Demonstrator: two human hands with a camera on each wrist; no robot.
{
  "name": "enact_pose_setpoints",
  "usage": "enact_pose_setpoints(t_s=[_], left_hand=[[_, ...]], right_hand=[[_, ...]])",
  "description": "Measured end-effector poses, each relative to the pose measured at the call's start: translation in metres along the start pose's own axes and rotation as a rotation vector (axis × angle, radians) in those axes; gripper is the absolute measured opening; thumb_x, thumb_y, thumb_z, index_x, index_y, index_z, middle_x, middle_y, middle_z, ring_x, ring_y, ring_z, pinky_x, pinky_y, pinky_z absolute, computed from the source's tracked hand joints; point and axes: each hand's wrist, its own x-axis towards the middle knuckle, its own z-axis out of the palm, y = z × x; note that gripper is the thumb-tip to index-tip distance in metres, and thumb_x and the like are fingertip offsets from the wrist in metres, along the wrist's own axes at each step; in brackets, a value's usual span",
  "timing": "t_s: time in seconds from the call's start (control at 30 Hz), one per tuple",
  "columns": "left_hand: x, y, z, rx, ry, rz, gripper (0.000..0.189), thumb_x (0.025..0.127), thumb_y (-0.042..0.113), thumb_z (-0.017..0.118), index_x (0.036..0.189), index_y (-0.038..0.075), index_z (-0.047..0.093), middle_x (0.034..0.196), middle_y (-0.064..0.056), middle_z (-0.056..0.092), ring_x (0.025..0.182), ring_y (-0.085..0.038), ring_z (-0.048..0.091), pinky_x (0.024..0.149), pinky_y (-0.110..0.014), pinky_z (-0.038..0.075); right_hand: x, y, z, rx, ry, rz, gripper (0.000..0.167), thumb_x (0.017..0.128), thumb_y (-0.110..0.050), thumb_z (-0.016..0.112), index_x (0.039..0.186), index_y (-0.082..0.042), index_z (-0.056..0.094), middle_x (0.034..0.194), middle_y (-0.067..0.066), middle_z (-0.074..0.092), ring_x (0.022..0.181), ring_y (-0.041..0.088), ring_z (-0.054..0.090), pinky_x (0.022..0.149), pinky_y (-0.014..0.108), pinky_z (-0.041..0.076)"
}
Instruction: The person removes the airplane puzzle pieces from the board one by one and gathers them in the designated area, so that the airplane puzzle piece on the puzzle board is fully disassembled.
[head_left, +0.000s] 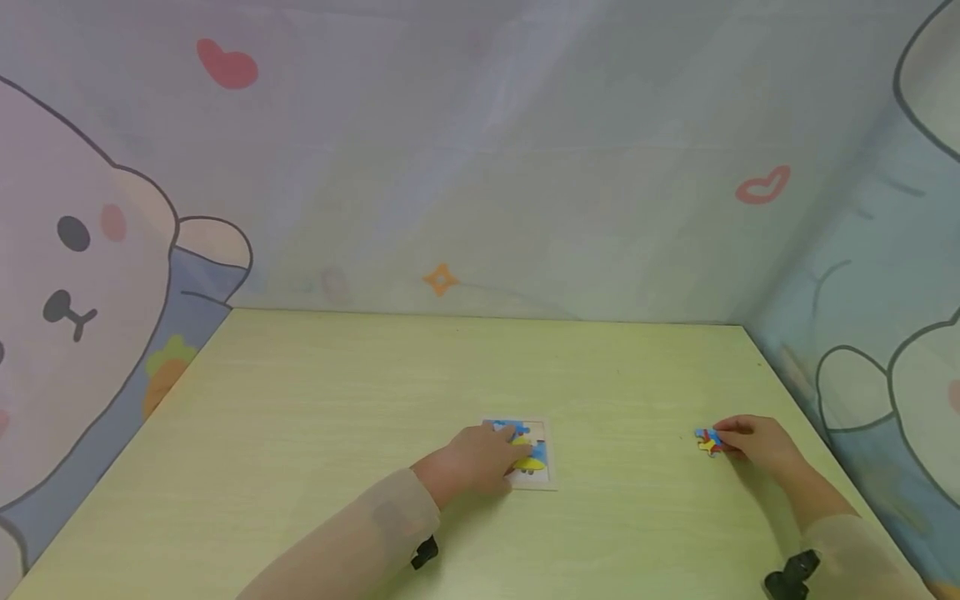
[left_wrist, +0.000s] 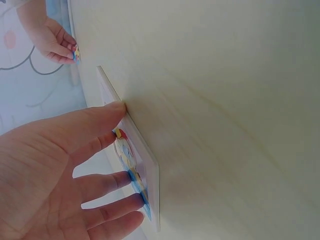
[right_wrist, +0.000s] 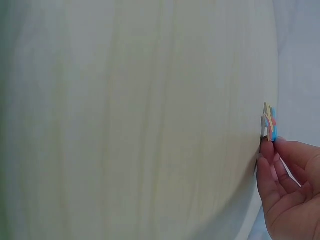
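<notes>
A small jigsaw puzzle board [head_left: 551, 475] with a pale frame lies on the table. It shows a blue and yellow picture, with a bare patch at the upper right. Over its left part rests my left hand [head_left: 480, 458], hiding some of the picture. In the left wrist view, the thumb touches the frame's edge and the fingertips [left_wrist: 135, 200] lie on the picture, fairly straight. Farther right, my right hand [head_left: 757, 446] pinches a blue, red and yellow puzzle piece [head_left: 707, 442] by its edge. The right wrist view shows the piece [right_wrist: 270, 125] edge-on, close to the tabletop.
The pale wooden table [head_left: 337, 375] reaches back to a printed curtain [head_left: 525, 167] with hearts and cartoon animals. A second curtain [head_left: 885, 275] runs along the table's right edge. Both forearms have black wrist mounts [head_left: 425, 552].
</notes>
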Motion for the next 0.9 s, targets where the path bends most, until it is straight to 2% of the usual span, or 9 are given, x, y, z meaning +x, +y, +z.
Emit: enact_pose_setpoints(t_s=[0.63, 0.9], left_hand=[[-0.0017, -0.0034, 0.0024, 0.016, 0.014, 0.028, 0.049, 0.091, 0.031, 0.056, 0.139, 0.032, 0.044, 0.143, -0.004, 0.039, 0.125, -0.027, 0.043, 0.095, -0.038, 0.04], [-0.0051, -0.0052, 0.0034, 0.033, 0.059, 0.057, 0.044, 0.09, 0.032, 0.058, 0.134, 0.031, 0.049, 0.138, -0.004, 0.044, 0.117, -0.026, 0.048, 0.089, -0.036, 0.044]], right_hand=[[-0.0015, -0.0053, 0.0011, -0.105, 0.031, -0.007, 0.026, 0.093, -0.009, 0.055, 0.104, 0.013, 0.058, 0.091, 0.017, 0.065, 0.074, 0.014, 0.061, 0.062, 0.026, 0.048], [-0.001, -0.0056, -0.0028, -0.183, 0.054, -0.039, 0.023, 0.092, -0.008, 0.056, 0.101, 0.012, 0.06, 0.09, 0.019, 0.064, 0.076, 0.022, 0.061, 0.064, 0.03, 0.047]])
